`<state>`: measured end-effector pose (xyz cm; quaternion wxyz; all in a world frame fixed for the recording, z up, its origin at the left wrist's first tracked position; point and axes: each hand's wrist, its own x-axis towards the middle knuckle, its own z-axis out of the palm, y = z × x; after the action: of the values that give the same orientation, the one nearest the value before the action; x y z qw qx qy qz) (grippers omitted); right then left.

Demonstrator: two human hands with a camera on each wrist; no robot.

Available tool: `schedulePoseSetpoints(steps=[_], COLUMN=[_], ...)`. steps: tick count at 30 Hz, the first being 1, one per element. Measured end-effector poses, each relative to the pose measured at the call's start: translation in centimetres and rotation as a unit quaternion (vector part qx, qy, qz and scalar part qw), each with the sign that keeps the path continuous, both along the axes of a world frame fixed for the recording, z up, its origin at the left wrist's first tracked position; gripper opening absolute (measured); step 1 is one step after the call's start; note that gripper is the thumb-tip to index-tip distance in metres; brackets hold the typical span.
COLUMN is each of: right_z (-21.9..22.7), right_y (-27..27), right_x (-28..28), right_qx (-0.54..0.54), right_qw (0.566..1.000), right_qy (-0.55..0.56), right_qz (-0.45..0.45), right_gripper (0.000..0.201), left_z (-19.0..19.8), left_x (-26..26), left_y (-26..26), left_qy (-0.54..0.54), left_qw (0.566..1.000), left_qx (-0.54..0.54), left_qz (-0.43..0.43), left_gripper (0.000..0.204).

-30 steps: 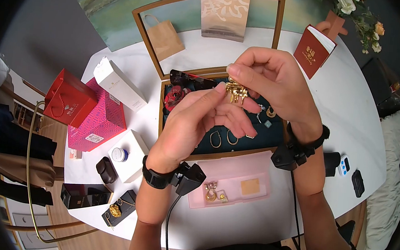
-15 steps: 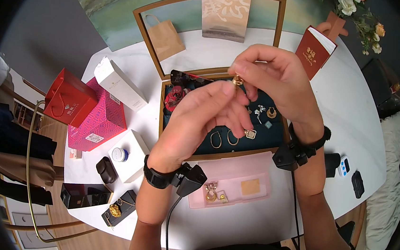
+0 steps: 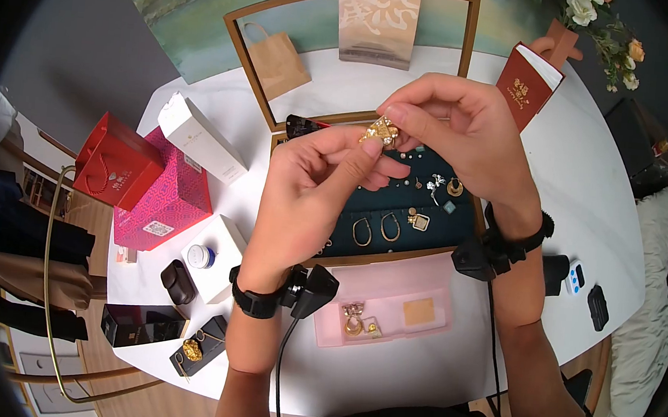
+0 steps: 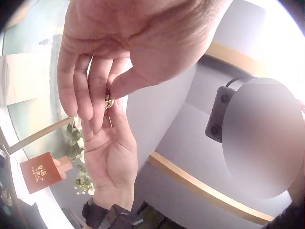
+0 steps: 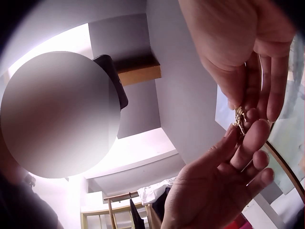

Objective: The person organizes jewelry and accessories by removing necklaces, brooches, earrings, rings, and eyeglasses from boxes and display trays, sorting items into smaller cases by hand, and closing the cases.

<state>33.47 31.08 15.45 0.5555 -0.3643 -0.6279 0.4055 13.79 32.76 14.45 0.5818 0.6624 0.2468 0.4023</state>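
A small gold jewelry piece (image 3: 380,132) with bright sparkling spots is held up between both hands, above an open jewelry box (image 3: 381,257). My left hand (image 3: 308,186) pinches its lower side between thumb and fingers. From the upper right, the thumb and fingertips of my right hand (image 3: 468,133) grip it too. The right wrist view shows the gold piece (image 5: 239,116) between the two sets of fingertips; fingers partly cover it. Earrings (image 3: 390,227) and other small jewelry lie on the box's dark green lining, some hidden behind the left hand.
The box's glass lid (image 3: 470,50) stands raised at the back. In front lies a pink tray (image 3: 386,344) with a few jewelry pieces. Gift bags (image 3: 119,162) and white boxes (image 3: 200,145) stand left. A red book (image 3: 525,89) stands back right.
The gold piece has been turned between the fingers, and its broad sparkling face now shows. My left hand has rotated and shifted slightly left; the right hand stays nearly in place.
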Motion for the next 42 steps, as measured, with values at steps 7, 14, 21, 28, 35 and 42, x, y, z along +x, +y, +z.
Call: schedulePoseSetpoints(steps=[7,14,21,28,35,42], right_z=[0.0,0.2,0.1,-0.4,-2.0,-8.8], right_y=[0.0,-0.1,0.0,0.1,1.7,7.3], right_x=[-0.1,-0.1,0.2,0.0,0.8,3.1], right_qx=[0.004,-0.003,0.015,0.021,0.005,-0.091], right_qw=[1.000,1.000,1.000,0.995,0.970,0.939], right_qy=[0.006,0.011,-0.018,-0.080,-0.198,-0.315], right_qz=[-0.003,0.006,-0.011,-0.048,-0.144,-0.110], right_gripper=[0.016,0.017,0.015,0.016,0.018,0.016], left_z=[0.0,-0.3,-0.1,-0.4,0.9,1.7], left_x=[0.0,0.1,-0.2,-0.8,-2.0,-3.8], left_y=[0.4,0.4,0.1,0.6,0.6,0.8], left_qy=[-0.010,-0.029,0.012,0.080,0.189,0.129], left_qw=[0.999,0.999,1.000,0.993,0.950,0.950], left_qx=[-0.021,-0.035,-0.006,0.055,0.165,0.162], left_qz=[-0.035,-0.028,0.008,0.064,0.186,0.235], left_gripper=[0.030,0.027,0.024,0.020,0.025,0.033])
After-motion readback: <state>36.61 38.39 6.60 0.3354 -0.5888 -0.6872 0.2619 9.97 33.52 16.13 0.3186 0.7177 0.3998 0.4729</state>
